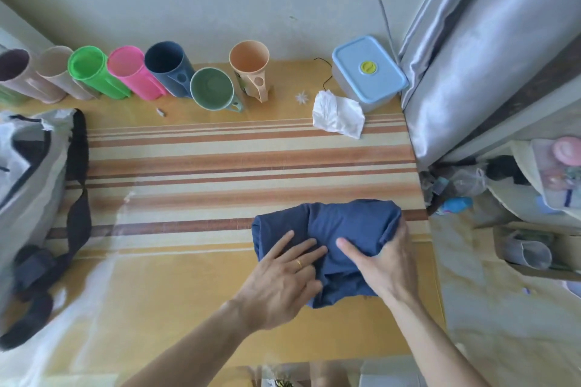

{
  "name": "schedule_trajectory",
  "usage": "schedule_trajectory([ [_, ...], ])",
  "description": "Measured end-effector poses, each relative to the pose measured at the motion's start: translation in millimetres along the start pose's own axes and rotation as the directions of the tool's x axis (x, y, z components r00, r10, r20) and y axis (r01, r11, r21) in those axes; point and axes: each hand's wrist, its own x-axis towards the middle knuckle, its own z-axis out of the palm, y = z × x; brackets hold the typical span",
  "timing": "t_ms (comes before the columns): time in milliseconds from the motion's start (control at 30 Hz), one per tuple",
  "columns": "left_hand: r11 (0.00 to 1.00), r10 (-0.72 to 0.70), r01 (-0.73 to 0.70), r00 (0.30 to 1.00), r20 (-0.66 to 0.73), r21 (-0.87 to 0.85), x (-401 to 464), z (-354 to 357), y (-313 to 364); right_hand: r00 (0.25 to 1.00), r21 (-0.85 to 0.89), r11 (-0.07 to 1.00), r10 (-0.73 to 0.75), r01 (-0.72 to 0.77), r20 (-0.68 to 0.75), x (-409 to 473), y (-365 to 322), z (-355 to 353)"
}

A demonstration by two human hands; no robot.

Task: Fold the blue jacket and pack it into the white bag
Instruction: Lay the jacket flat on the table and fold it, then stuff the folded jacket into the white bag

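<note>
The blue jacket [339, 223] lies folded into a compact bundle near the right side of the striped table. My left hand [283, 280] rests flat on its near-left part, fingers spread, with a ring on one finger. My right hand [383, 261] grips the bundle's right end, thumb on top and fingers wrapped around the edge. The white bag [28, 154] with dark straps lies at the table's left edge, well apart from the jacket.
Several coloured cups [132, 72] line the back of the table [188, 166] by the wall. A crumpled white tissue [338, 115] and a blue-lidded box [367, 69] sit at the back right. A grey curtain [471, 56] hangs right of the table, with clutter below.
</note>
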Motion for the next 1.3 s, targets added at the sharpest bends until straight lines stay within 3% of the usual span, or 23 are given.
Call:
schedule_trajectory([
  [67,0.993,-0.117,0.119,0.989,-0.093,0.013,-2,12,2,0.999,-0.065,0.997,-0.04,0.039,0.0,1,13,15],
  [167,0.959,-0.277,0.28,0.959,-0.06,0.043,-2,26,1,0.992,0.1,0.988,0.123,-0.119,-0.04,-2,12,19],
  [300,0.959,-0.283,0.283,0.959,-0.007,0.006,4,33,-3,0.945,0.357,0.878,0.323,-0.318,0.048,-6,11,29],
  [400,0.949,-0.298,0.292,0.954,-0.034,-0.116,0,30,-10,0.949,0.432,0.85,0.31,-0.303,0.054,-12,8,31],
  [433,0.946,-0.302,0.293,0.952,-0.047,-0.138,-3,29,-10,0.969,0.389,0.893,0.246,-0.225,-0.003,-18,5,32],
  [500,0.952,-0.28,0.271,0.958,-0.053,-0.139,-9,31,-9,0.967,0.089,0.983,-0.138,0.16,-0.214,-31,2,37],
  [533,0.958,-0.259,0.249,0.964,-0.057,-0.141,-10,31,-8,0.891,-0.11,0.924,-0.382,0.366,-0.244,-40,-1,44],
  [600,0.935,-0.238,0.191,0.962,-0.131,-0.297,-12,25,-3,0.695,-0.403,0.669,-0.711,0.624,-0.105,-60,-15,63],
  [633,0.85,-0.322,0.186,0.924,-0.205,-0.492,-15,18,0,0.638,-0.472,0.559,-0.77,0.681,0.008,-68,-22,72],
  [667,0.697,-0.469,0.202,0.854,-0.224,-0.688,-19,14,3,0.643,-0.495,0.52,-0.759,0.696,0.105,-74,-26,81],
  [700,0.548,-0.635,0.242,0.744,-0.21,-0.801,-25,11,6,0.679,-0.499,0.528,-0.711,0.687,0.183,-80,-28,89],
  [767,0.319,-0.891,0.335,0.425,-0.159,-0.887,-39,8,6,0.732,-0.527,0.534,-0.614,0.661,0.296,-90,-30,100],
  [800,0.156,-0.95,0.34,0.309,-0.047,-0.927,-42,5,5,0.75,-0.556,0.522,-0.569,0.647,0.338,-92,-30,105],
  [833,-0.062,-0.957,0.308,0.253,0.144,-0.949,-43,-2,3,0.76,-0.573,0.511,-0.525,0.641,0.382,-97,-30,109],
  [900,-0.43,-0.84,0.179,0.28,0.465,-0.885,-39,-10,-8,0.772,-0.59,0.508,-0.498,0.628,0.394,-101,-33,113],
  [933,-0.537,-0.772,0.14,0.316,0.552,-0.832,-37,-18,-13,0.779,-0.588,0.518,-0.491,0.621,0.389,-101,-36,114],
  [967,-0.584,-0.729,0.13,0.351,0.588,-0.802,-38,-23,-17,0.787,-0.581,0.534,-0.476,0.614,0.393,-101,-39,113],
  [1033,-0.578,-0.696,0.145,0.427,0.578,-0.803,-48,-33,-21,0.796,-0.517,0.606,-0.49,0.604,0.355,-102,-49,108],
  [1100,-0.528,-0.684,0.165,0.499,0.532,-0.833,-69,-49,-17,0.798,-0.341,0.722,-0.54,0.602,0.266,-105,-62,104],
  [1167,-0.514,-0.681,0.108,0.552,0.482,-0.851,-94,-68,-16,0.777,-0.172,0.759,-0.597,0.628,0.201,-115,-84,103],
  [1300,-0.413,-0.775,-0.056,0.547,0.318,-0.909,-150,-116,-38,0.75,0.061,0.762,-0.645,0.644,0.144,-146,-160,128],
])
